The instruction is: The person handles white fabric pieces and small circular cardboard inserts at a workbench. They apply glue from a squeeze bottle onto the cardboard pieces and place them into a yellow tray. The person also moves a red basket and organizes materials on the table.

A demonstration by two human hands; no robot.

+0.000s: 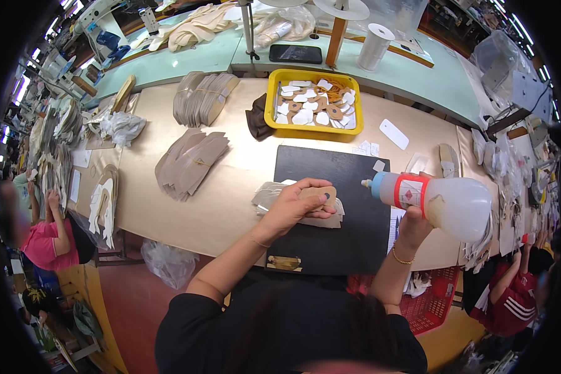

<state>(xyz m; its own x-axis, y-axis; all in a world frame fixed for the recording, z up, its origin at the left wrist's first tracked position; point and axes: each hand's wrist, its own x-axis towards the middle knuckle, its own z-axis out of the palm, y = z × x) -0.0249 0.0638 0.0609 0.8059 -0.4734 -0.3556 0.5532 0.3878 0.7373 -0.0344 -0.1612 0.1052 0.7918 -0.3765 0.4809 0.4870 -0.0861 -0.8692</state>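
Note:
My left hand (298,206) is closed on a small tan cut-out piece (321,196) with a dark spot near its end. Beneath that hand, layered grey-beige cut pieces (333,218) lie on a black board (361,187). In my right hand (414,228) is a large translucent squeeze bottle (461,202), tipped sideways so its pale blue cap and nozzle point left toward the left hand. A red band with a white label wraps the bottle's neck end. The nozzle and the tan piece are apart.
A yellow tray (318,132) at the back holds white and tan small pieces and rubber bands. Bundled grey-beige pieces (193,163) lie to the left. A phone (295,53) and white thread spool (376,47) stand beyond. Below right is a red basket (431,302). Other people sit at both sides.

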